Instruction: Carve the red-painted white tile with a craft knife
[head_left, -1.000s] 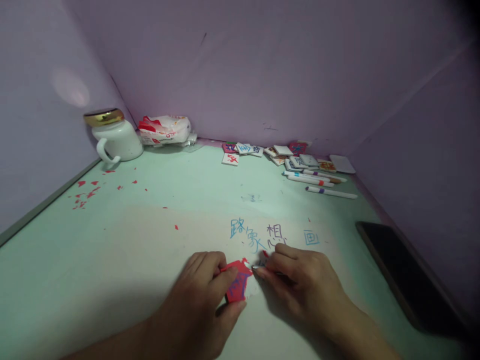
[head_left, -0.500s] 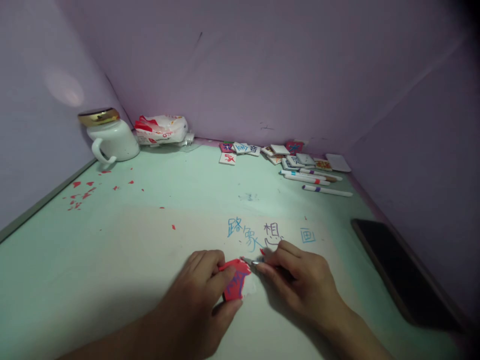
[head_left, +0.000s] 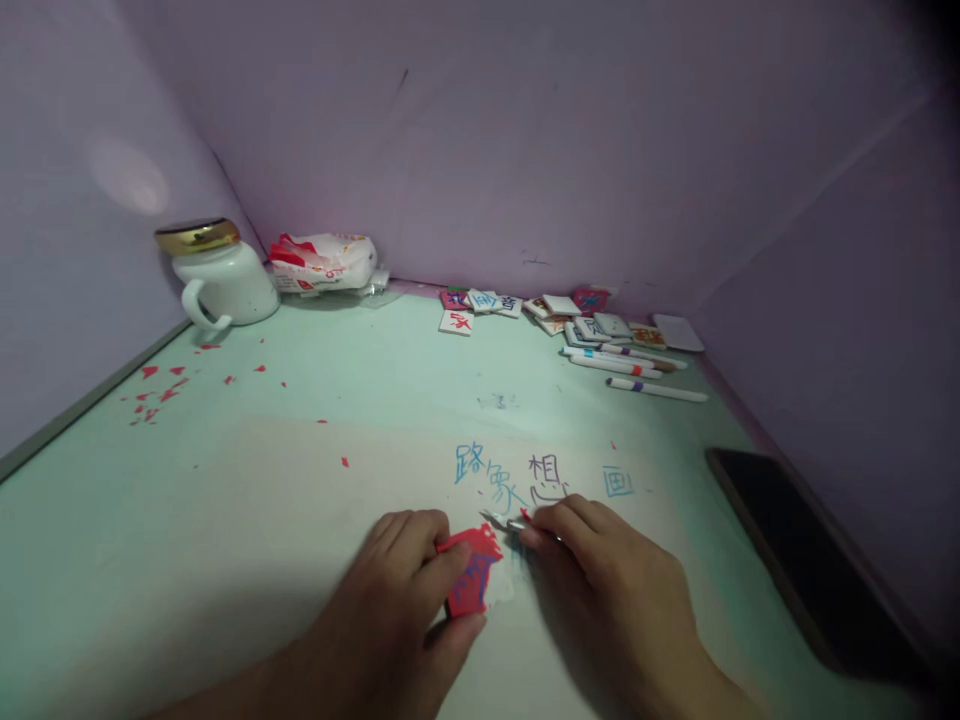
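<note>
A red tile (head_left: 472,578) bearing purple strokes is pinned to the pale green table (head_left: 225,520) by the left hand (head_left: 397,600), fingers clamped on its left edge. A craft knife (head_left: 504,522) is pinched in the right hand (head_left: 600,570), its tip touching the tile's upper right corner. Red scraps (head_left: 161,385) lie well apart at far left, so cutting is judged partly done; the remaining amount cannot be told. The knife handle is hidden, and the purple strokes are illegible.

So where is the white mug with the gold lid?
In the head view, the white mug stands at the far left corner of the green table, right beside the red-and-white packet against the purple wall.
</note>
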